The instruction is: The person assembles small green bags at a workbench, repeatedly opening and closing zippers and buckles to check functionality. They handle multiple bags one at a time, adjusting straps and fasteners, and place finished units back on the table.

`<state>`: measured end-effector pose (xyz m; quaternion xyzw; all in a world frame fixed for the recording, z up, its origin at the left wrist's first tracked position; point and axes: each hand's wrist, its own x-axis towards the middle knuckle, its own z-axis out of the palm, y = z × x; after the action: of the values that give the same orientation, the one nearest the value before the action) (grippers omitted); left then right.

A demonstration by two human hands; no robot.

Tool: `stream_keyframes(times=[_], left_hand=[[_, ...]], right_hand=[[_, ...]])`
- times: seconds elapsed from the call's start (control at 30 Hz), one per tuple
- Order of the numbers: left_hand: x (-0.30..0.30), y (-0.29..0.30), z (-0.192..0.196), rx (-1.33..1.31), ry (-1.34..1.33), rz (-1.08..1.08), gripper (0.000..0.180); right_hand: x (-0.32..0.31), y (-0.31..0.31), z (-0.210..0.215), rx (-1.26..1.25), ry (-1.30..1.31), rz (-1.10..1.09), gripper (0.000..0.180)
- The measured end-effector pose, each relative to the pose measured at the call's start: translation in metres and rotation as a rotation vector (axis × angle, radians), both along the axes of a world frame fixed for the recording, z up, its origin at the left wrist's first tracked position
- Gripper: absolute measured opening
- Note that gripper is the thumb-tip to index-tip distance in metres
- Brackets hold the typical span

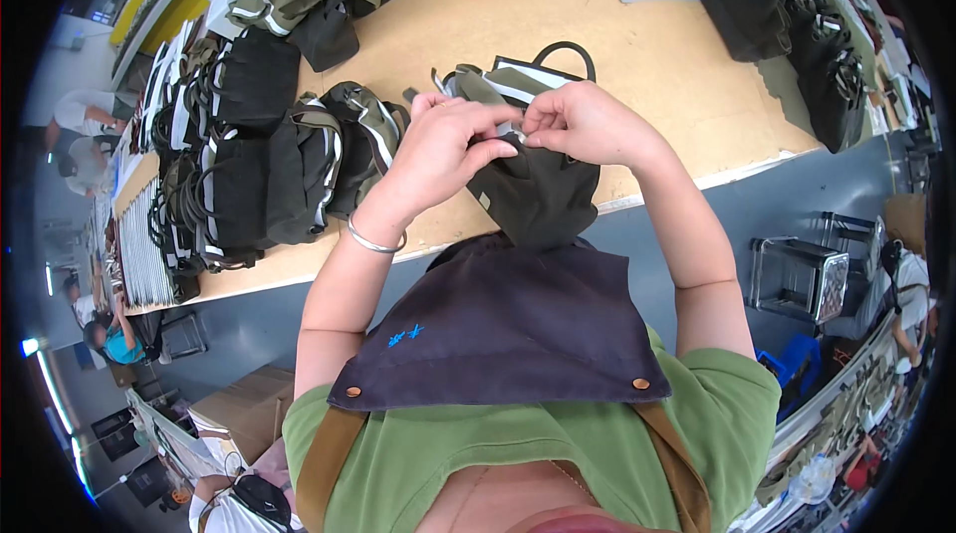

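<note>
**Both hands at the top edge of a dark fabric bag**

Head view. The left hand [438, 150] (a silver bangle [375, 239] at its wrist) and the right hand [583, 123] meet over the upper edge of a dark olive fabric bag with white-striped trim and a black loop handle [533, 190]. Both hands are closed in a pinch, fingertips gripping the bag's top edge between them. The bag lies at the near edge of the tan wooden bench [657, 65], its lower part hanging over the edge toward the person's dark navy apron [498, 324]. To the left, a stack of similar dark bags [264, 175] lies on the bench, well apart from the hands; more black bags [787, 15] sit at the far right.
</note>
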<state>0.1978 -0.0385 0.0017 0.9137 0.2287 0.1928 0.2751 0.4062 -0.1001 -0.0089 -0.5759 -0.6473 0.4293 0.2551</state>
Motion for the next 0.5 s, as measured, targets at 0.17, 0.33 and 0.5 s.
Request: stream_keyframes(times=[0.17,0.33,0.5], left_hand=[[0.002,0.002,-0.018,0.15,-0.122,-0.058,0.02],[0.009,-0.002,0.0,-0.204,0.025,0.068,0.027],[0.008,0.023,-0.012,-0.092,0.255,-0.218,0.032]], right_hand=[[-0.002,-0.001,-0.01,-0.04,-0.01,-0.038,0.007],[0.001,-0.011,-0.023,-0.003,0.082,-0.09,0.009],[-0.001,-0.014,-0.028,0.143,0.069,-0.071,0.01]])
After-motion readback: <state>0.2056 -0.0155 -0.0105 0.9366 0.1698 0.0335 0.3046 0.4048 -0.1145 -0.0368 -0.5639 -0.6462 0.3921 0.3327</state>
